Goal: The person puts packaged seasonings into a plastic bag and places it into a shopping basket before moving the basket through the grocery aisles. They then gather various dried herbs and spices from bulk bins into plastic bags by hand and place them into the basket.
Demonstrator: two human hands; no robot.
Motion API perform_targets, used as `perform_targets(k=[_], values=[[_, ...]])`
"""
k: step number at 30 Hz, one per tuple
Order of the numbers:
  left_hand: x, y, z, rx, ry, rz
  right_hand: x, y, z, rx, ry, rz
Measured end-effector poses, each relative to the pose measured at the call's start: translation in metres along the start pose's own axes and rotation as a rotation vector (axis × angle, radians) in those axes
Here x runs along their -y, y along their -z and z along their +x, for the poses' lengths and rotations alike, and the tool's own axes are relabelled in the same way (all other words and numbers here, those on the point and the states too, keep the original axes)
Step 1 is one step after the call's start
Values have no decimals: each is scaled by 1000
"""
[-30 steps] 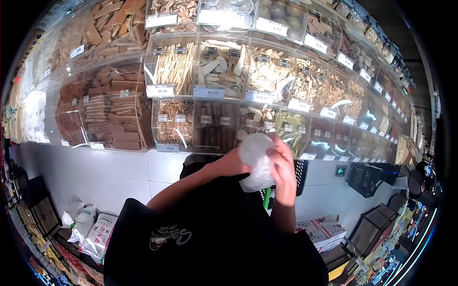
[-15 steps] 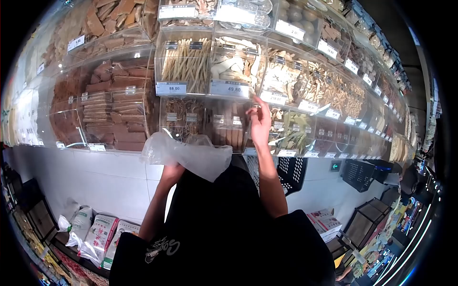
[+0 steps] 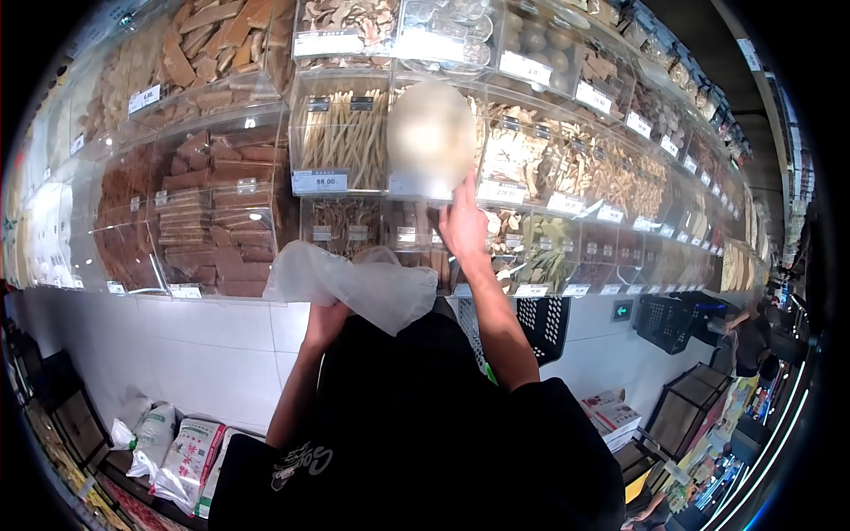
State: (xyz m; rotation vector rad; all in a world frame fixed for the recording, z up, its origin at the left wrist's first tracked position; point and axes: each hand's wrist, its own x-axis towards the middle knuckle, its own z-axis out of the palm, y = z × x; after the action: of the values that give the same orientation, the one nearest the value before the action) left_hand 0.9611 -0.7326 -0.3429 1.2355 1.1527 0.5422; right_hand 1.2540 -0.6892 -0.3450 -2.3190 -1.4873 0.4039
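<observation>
Before the stacked clear bins point(image 3: 288, 133), grasps a translucent plastic bag point(image 3: 354, 285) in the left hand point(image 3: 326, 323) (with fingers mostly hidden behind the film). Holds the right hand point(image 3: 463, 226) with outstretched fingers at the lower corner of a blurred bin point(image 3: 412, 185), beside pale sticks point(image 3: 343, 133); cannot tell whether touching or gripping.

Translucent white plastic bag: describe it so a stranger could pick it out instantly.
Start at the stacked clear plastic bins, then look below to the black shirt. Between them, left of centre, the left hand holds the translucent white plastic bag, limp and cloudy where the bins are rigid and clear.
</observation>
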Motion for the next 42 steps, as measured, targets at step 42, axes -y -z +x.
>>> perform_targets(k=[42], values=[[9,-94,47,257,340,-304,-47,-29,45,-389,257,44]])
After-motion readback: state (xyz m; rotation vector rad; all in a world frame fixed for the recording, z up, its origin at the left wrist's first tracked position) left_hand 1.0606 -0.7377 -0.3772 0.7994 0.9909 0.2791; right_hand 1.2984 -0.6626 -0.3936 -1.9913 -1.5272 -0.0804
